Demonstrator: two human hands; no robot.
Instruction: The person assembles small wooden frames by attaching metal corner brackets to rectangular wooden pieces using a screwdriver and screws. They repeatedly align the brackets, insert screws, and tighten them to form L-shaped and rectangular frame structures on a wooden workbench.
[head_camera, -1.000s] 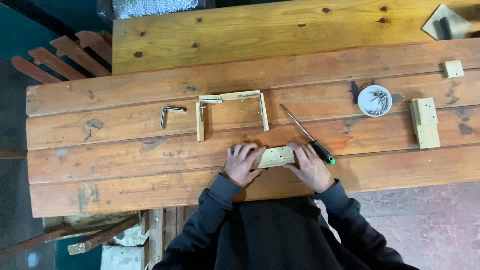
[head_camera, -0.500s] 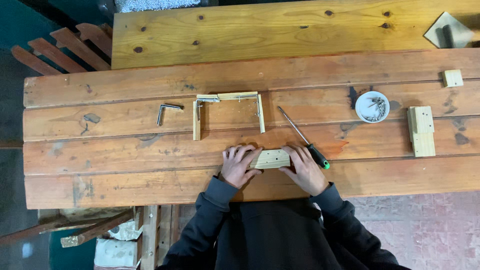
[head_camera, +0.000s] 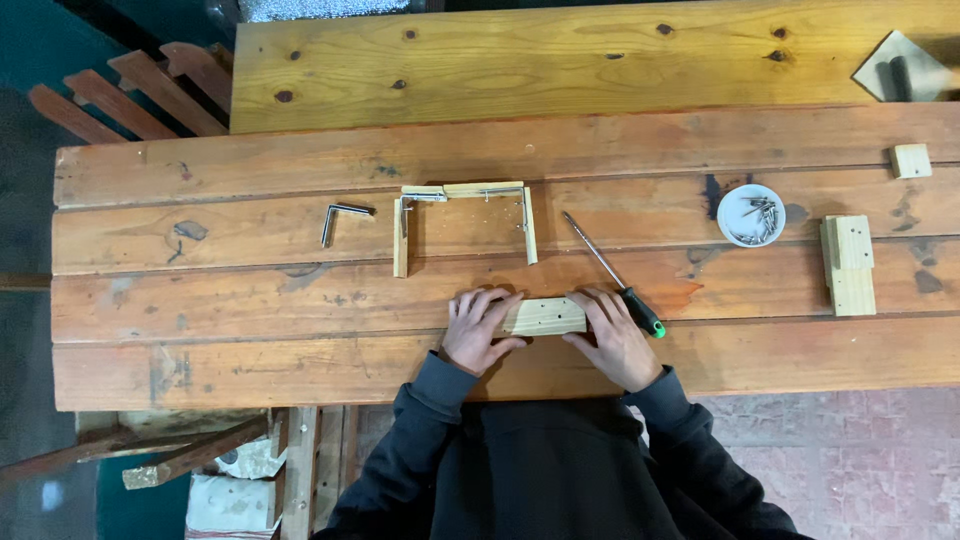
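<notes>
Pale wood block (head_camera: 545, 316), one, lies near the workbench's (head_camera: 200, 350) front edge, both my hands clasping its ends: left hand (head_camera: 478, 330), right hand (head_camera: 615, 338). One screwdriver (head_camera: 612, 274) lies beside it; one dish (head_camera: 751, 214) holds maybe several screws.

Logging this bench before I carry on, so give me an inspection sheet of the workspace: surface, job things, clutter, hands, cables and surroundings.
Surface: wooden plank bench, stained and knotted.
Job's things: small wooden block with holes, flat on the bench; three-sided wooden frame beyond it.
Clutter: screwdriver, white dish of screws, metal angle bracket, stepped wood block, small wood cube.
Grippers: left hand and right hand grip the block's two ends.
Cables: nothing seen.
Surroundings: slatted wooden piece at left, tiled floor.
</notes>
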